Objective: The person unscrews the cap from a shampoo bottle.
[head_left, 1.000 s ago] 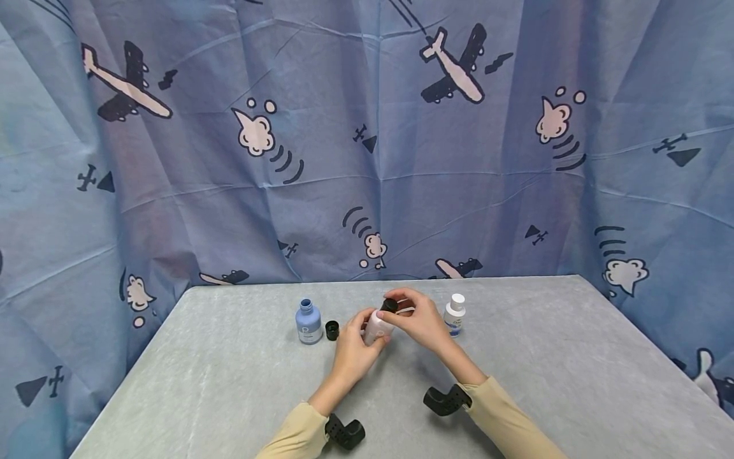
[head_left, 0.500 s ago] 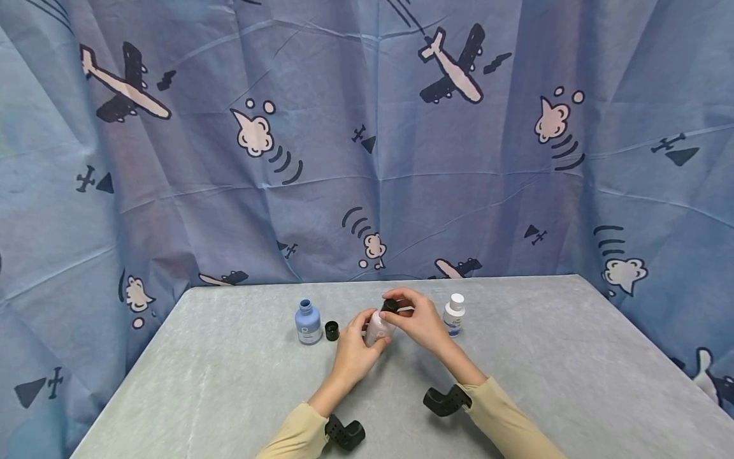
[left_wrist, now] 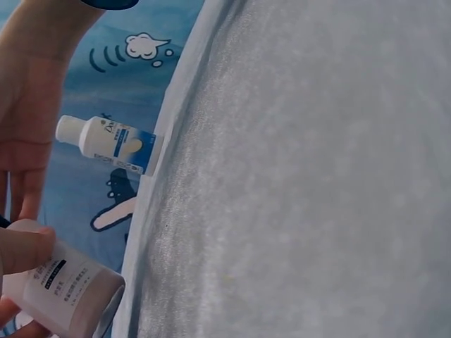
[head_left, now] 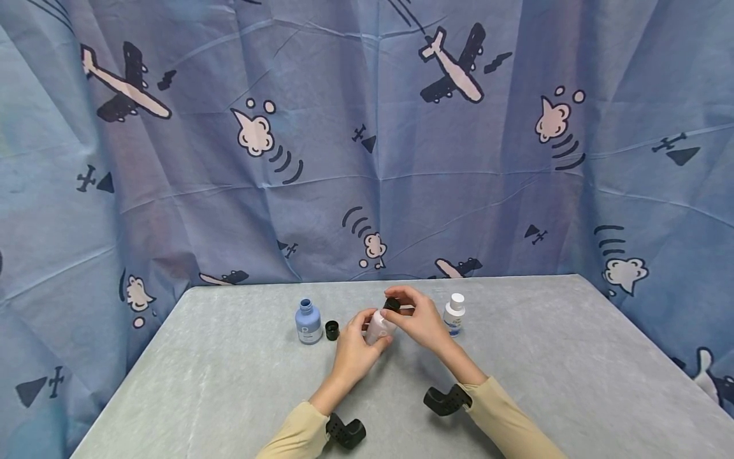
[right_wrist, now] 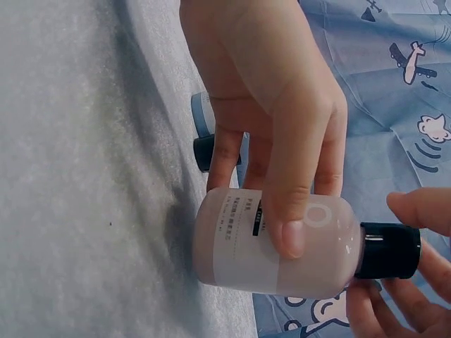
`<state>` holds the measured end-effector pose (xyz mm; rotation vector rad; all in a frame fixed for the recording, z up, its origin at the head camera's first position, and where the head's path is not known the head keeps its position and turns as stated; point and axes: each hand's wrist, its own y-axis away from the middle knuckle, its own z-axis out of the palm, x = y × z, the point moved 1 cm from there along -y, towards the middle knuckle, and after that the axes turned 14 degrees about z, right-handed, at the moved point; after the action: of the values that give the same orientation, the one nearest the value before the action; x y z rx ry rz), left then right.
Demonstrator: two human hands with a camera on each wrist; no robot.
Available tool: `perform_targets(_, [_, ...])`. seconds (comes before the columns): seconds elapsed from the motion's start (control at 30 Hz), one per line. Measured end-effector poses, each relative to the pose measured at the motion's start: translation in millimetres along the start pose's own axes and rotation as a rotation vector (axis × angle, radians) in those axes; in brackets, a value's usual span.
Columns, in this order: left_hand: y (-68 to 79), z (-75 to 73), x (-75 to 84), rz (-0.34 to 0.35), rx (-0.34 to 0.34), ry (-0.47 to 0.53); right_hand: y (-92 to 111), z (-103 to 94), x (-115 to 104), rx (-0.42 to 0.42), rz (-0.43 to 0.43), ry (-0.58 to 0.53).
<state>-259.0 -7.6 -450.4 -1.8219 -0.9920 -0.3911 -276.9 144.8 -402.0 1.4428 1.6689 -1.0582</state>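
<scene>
Before a blue curtain [head_left: 332, 140], over the bench [head_left: 229, 382], the fingers [right_wrist: 225, 155] of the left hand [head_left: 354, 349] curl round the tilted bottle [right_wrist: 328, 253] and those of the right hand [head_left: 421, 320] round its cap [right_wrist: 391, 251]; likely light, stiff and slick, it seems best gripped mid-body.

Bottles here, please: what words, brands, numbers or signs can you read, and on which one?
Pink bottle: "O", a ring-shaped mark; the lines of small characters are too blurred to read.
Blue bottle: possibly "P", but I can't be sure; the lines below are too small.
White bottle: print too blurred to read.
</scene>
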Motion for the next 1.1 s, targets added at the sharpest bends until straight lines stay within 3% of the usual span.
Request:
perform_targets(0.37, [-0.8, -1.4, 2.4, -0.02, 0.019, -0.033, 0.6, -1.2, -1.0, 0.042, 0.134, 0.053])
perform_targets(1.1, [0.5, 2.0, 3.9, -0.028, -0.003, -0.031, 1.8, -4.0, 0.0, 0.06, 0.072, 0.089])
